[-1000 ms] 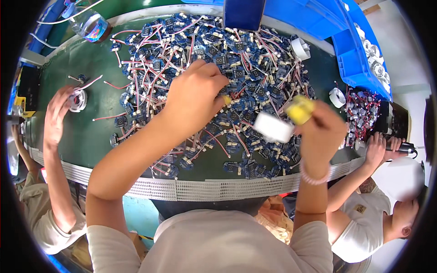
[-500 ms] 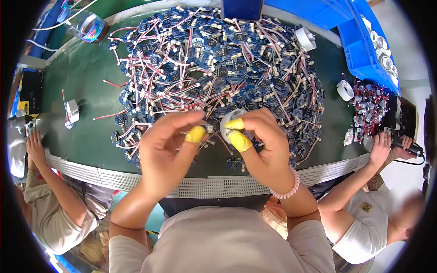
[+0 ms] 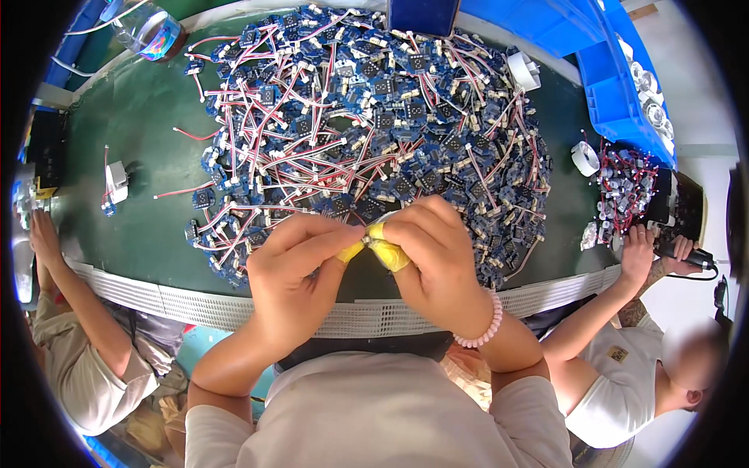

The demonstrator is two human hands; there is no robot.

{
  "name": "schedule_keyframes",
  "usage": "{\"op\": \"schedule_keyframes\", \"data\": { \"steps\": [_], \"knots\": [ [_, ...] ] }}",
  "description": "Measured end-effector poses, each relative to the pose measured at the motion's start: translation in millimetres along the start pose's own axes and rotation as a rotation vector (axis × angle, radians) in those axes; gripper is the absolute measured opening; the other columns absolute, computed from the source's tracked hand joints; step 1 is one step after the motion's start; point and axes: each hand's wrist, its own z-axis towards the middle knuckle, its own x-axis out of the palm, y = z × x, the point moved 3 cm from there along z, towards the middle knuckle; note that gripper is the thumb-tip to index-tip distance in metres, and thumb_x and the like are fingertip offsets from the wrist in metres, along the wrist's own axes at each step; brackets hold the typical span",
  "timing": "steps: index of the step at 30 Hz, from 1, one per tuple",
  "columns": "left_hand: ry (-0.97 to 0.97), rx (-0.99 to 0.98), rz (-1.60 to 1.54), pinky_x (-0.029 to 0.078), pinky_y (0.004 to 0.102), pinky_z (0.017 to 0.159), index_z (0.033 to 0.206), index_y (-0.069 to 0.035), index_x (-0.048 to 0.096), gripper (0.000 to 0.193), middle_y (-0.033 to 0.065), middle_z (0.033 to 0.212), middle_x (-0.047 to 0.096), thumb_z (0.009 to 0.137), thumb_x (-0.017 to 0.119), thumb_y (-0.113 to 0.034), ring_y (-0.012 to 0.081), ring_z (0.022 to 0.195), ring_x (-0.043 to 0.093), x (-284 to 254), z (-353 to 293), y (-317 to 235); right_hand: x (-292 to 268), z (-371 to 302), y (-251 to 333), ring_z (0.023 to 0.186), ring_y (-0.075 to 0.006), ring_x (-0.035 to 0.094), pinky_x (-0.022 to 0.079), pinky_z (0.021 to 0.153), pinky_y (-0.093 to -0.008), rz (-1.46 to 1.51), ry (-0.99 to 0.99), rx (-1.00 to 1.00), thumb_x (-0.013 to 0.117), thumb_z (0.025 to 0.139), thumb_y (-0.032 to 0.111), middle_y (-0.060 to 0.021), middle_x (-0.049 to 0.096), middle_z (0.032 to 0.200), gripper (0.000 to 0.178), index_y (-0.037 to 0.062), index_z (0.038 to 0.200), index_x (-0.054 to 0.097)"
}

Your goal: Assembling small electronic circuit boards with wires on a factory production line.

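Left hand (image 3: 292, 269) and right hand (image 3: 434, 261) pinch a small part (image 3: 367, 240), mostly hidden. Circuit boards (image 3: 384, 120) crowd beyond them; bare counter (image 3: 168, 234) opens leftward.

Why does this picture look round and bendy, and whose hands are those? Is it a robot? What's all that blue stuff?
No robot here! These are a person's own bare hands: the left hand and the right hand. The camera sits on that person's head and looks down. Its very wide lens makes straight edges bend.

The green table has a big pile of little blue boards with thin red and white wires. A bottle stands at the far left, and a blue bin is at the far right.

The fingertips of both hands meet around a small piece, mostly hidden, so I can't tell what it is. Some fingers wear yellow covers. Other people sit on both sides.
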Motion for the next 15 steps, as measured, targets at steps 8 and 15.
{"op": "schedule_keyframes", "data": {
  "steps": [8, 15],
  "knots": [
    [-0.120, 0.051, 0.147, 0.047, 0.0250, 0.052, 0.090, -0.003, 0.068, 0.030, 0.0081, 0.076, 0.060, 0.067, 0.058, 0.014, 0.0178, 0.060, 0.059, 16.8, -7.8, -10.2, 16.9, -19.2, 14.2, 0.076, -0.0300, 0.052, 0.043, 0.066, -0.0343, 0.109, -0.263, 0.230, 0.062, 0.070, -0.002, -0.0148, 0.057, 0.086, 0.019, -0.0036, 0.088, 0.057],
    [0.048, -0.219, -0.194, 0.048, 0.0219, 0.058, 0.093, 0.000, 0.066, 0.019, 0.0091, 0.080, 0.061, 0.076, 0.063, 0.007, 0.0131, 0.070, 0.061, 13.5, -2.9, 7.5, -27.1, -8.3, -19.2, 0.074, -0.0250, 0.055, 0.043, 0.069, -0.0343, -0.166, -0.297, 0.081, 0.067, 0.072, 0.003, -0.0104, 0.062, 0.084, 0.020, 0.0023, 0.092, 0.066]
  ]
}}
